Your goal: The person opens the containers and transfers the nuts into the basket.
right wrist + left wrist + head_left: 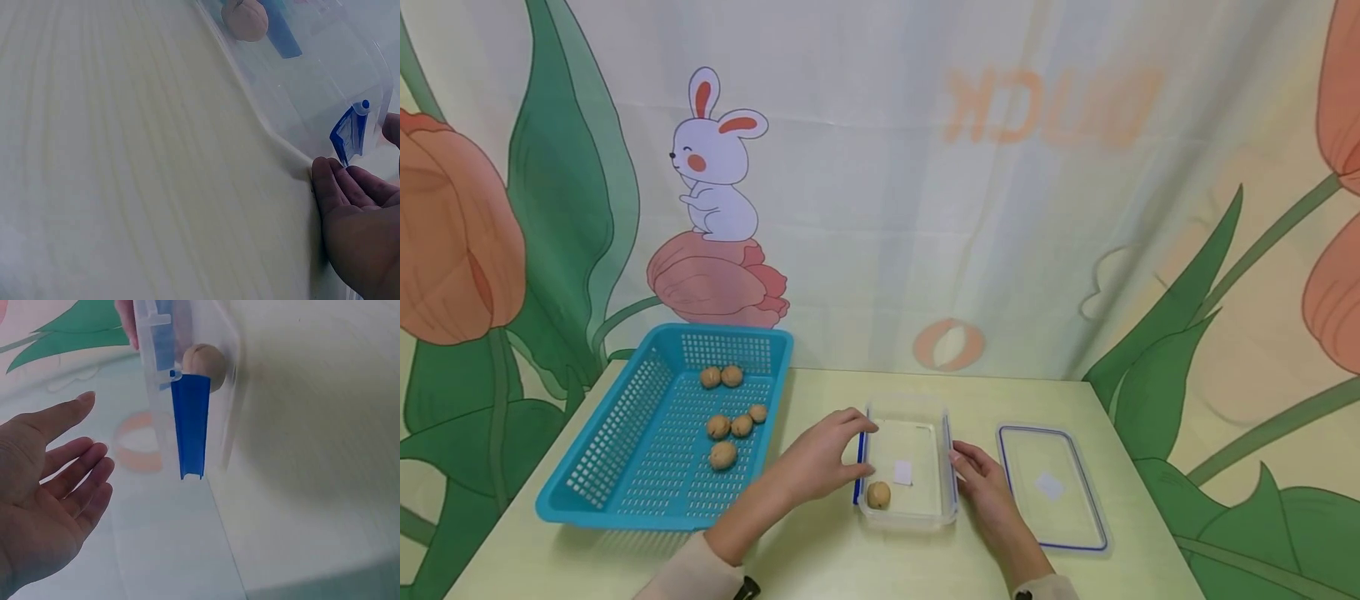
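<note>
A clear plastic food box [917, 518] with blue clips stands lidless on the table. One walnut [878, 495] lies in its near left corner, beside a small white label [902, 472]. My left hand [823, 454] is at the box's left side, thumb and fingers spread; the left wrist view shows it apart from the box and holding nothing. A blue clip [192, 425] hangs down on that side. On the right, my right hand [988, 492] touches the outside of the box wall with fairly straight fingertips [325, 172], by another blue clip [351, 132].
A turquoise plastic basket [625, 521] with several walnuts [722, 456] stands to the left. The clear lid [1067, 515] with a blue seal lies flat right of my right hand. Behind the table [820, 558] hangs a printed curtain [865, 208].
</note>
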Demonstrator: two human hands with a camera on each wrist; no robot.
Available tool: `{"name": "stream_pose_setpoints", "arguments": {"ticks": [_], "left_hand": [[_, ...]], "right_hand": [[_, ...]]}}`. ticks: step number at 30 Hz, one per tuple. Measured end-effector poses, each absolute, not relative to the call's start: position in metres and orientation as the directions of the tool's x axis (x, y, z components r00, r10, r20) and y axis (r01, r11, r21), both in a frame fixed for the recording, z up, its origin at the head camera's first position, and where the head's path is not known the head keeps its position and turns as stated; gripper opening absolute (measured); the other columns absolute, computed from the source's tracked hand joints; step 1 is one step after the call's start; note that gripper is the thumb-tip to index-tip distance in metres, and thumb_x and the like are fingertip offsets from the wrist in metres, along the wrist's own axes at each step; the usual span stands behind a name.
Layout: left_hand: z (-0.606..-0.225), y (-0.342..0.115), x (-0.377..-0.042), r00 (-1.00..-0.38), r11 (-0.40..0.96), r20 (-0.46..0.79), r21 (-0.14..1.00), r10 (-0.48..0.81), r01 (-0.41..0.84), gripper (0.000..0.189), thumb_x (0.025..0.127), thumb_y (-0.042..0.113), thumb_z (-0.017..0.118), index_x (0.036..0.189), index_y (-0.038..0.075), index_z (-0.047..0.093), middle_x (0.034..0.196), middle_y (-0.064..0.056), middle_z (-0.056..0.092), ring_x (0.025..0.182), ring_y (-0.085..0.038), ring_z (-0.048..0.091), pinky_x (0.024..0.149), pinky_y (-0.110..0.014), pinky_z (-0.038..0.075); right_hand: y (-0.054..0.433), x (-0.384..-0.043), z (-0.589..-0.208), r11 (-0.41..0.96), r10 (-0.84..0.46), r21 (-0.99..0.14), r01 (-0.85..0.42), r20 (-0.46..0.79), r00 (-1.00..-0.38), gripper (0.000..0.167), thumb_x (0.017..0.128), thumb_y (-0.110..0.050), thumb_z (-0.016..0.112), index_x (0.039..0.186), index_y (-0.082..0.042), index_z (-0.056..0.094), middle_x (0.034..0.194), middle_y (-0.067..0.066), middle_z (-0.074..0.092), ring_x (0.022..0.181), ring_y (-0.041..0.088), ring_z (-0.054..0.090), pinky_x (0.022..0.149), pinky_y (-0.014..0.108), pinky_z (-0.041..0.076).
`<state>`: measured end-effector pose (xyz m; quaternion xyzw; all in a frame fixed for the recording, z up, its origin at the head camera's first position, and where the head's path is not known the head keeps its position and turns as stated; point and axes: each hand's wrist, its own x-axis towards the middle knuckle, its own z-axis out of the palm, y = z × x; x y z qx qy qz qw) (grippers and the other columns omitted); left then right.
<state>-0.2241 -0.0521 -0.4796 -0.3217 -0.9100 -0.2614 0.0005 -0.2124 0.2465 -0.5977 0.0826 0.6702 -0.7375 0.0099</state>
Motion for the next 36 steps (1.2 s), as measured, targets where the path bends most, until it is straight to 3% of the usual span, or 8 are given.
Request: {"name": "stream_pose_setpoints", "arguments": {"ticks": [6,12,19,24,30,36], "left_hand": [[-0.489,-0.042,-0.222,-0.766,0.648,0.131,0.456,0.629,0.610,0.056,0.091,0.030,0.087,0.139,0.008,0.066,0.141,-0.008,0.062,0.132,-0.027,0.057,0.109,-0.044,0.052],[-0.498,-0.032,-0.224,-0.712,0.620,0.136,0.397,0.689,0.677,0.058,0.090,0.031,0.087,0.140,0.010,0.066,0.140,-0.003,0.063,0.133,-0.024,0.058,0.110,-0.041,0.051],[-0.505,-0.026,-0.232,-0.693,0.634,0.105,0.326,0.713,0.701,0.058,0.089,0.032,0.087,0.140,0.012,0.067,0.141,-0.001,0.064,0.135,-0.023,0.058,0.112,-0.041,0.049],[-0.512,-0.025,-0.235,-0.669,0.616,0.069,0.329,0.740,0.716,0.049,0.088,0.026,0.083,0.134,0.012,0.071,0.135,0.002,0.067,0.131,-0.020,0.060,0.111,-0.038,0.050],[-0.514,-0.022,-0.238,-0.643,0.603,0.035,0.314,0.765,0.734,0.050,0.088,0.030,0.086,0.132,0.012,0.072,0.130,0.003,0.068,0.125,-0.018,0.061,0.108,-0.035,0.051],[-0.515,-0.016,-0.240,-0.628,0.617,-0.010,0.202,0.778,0.761,0.051,0.087,0.036,0.089,0.130,0.014,0.073,0.124,0.004,0.068,0.118,-0.015,0.062,0.104,-0.031,0.052]], "right_hand": [[0.247,-0.214,-0.599,-0.112,0.090,-0.986,0.122,-0.132,-0.987,0.056,0.104,-0.029,0.071,0.147,0.004,0.055,0.147,0.023,0.059,0.129,0.024,0.060,0.100,0.029,0.055],[0.249,-0.215,-0.601,-0.093,0.089,-0.988,0.124,-0.132,-0.987,0.057,0.104,-0.031,0.072,0.146,0.003,0.056,0.146,0.023,0.060,0.129,0.024,0.060,0.099,0.028,0.055],[0.249,-0.213,-0.600,-0.092,0.092,-0.989,0.119,-0.128,-0.988,0.056,0.104,-0.030,0.071,0.146,0.003,0.056,0.146,0.023,0.060,0.127,0.020,0.060,0.099,0.028,0.055],[0.249,-0.212,-0.601,-0.095,0.090,-0.989,0.114,-0.123,-0.988,0.056,0.104,-0.029,0.071,0.147,0.004,0.056,0.146,0.023,0.059,0.127,0.021,0.061,0.100,0.029,0.055],[0.250,-0.213,-0.601,-0.103,0.102,-0.988,0.115,-0.125,-0.987,0.055,0.104,-0.029,0.072,0.145,0.004,0.057,0.145,0.023,0.061,0.126,0.021,0.062,0.099,0.029,0.056],[0.249,-0.214,-0.601,-0.097,0.101,-0.988,0.124,-0.133,-0.986,0.053,0.104,-0.027,0.072,0.144,0.004,0.058,0.142,0.022,0.063,0.121,0.017,0.063,0.099,0.029,0.056]]}}
